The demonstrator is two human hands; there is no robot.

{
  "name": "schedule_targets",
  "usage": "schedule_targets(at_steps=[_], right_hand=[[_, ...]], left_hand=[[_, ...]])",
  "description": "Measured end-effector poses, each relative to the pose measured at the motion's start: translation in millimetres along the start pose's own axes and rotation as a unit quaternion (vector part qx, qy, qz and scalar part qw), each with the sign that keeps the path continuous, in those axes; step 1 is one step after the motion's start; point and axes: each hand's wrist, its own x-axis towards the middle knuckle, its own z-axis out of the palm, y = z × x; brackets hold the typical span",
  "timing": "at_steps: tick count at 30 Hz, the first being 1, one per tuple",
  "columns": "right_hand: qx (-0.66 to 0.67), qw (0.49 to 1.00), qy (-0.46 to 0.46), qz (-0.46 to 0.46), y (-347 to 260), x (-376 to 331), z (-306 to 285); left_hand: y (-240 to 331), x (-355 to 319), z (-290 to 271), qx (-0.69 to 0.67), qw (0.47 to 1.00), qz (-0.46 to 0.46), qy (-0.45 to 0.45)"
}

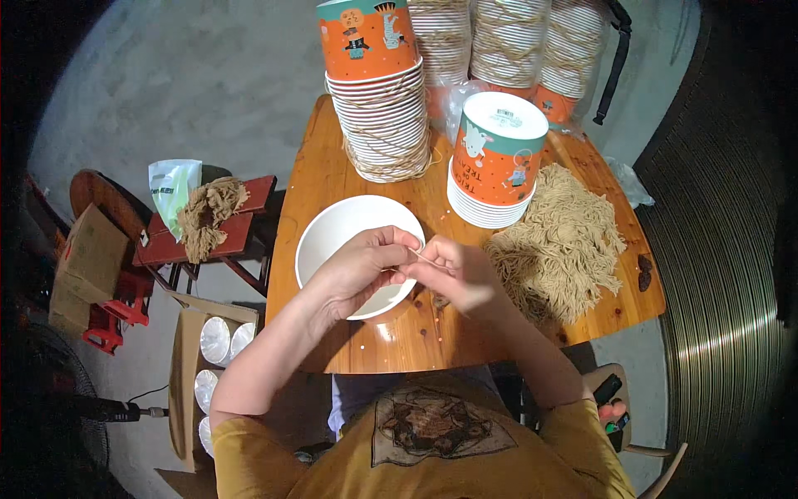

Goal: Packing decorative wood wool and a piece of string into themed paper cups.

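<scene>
The left hand (362, 264) and right hand (464, 274) meet with fingers closed, pinching a thin pale cord (428, 260) between them, its visible length slanting from upper left to lower right. Below and leftward of the fingers, nearer the left hand, a white tub (345, 220) stands on the wooden bench (416, 349), axis upright, mouth facing up.

Bright table (366, 356), glare streak across ribbed metal (731, 339), black corners, strong fisheye curvature.
</scene>
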Motion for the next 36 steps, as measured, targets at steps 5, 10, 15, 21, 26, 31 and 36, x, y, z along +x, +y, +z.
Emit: schedule_targets(at_steps=[5,10,15,21,26,31,36], right_hand=[[0.198,0.974,-0.008,-0.106,43,8,-21],[0.122,0.991,0.053,0.013,24,8,-16],[0.085,0.996,0.029,0.010,26,10,-14],[-0.063,0.979,0.113,-0.155,27,19,-13],[-0.111,0.985,0.078,-0.110,24,20,-12],[-0.049,0.996,0.056,-0.057,29,23,-10],[0.004,0.998,0.053,-0.036,28,24,-8]], left_hand=[[-3,4,2,0.041,0.999,0.028,-0.004],[-7,7,3,0.178,0.976,0.122,0.022],[-13,9,2,0.297,0.928,0.221,0.043],[-9,4,14,0.374,0.884,0.270,0.078],[-9,5,14,0.408,0.860,0.289,0.098],[-10,13,12,0.456,0.800,0.371,0.120],[-10,18,9,0.485,0.770,0.395,0.125]])
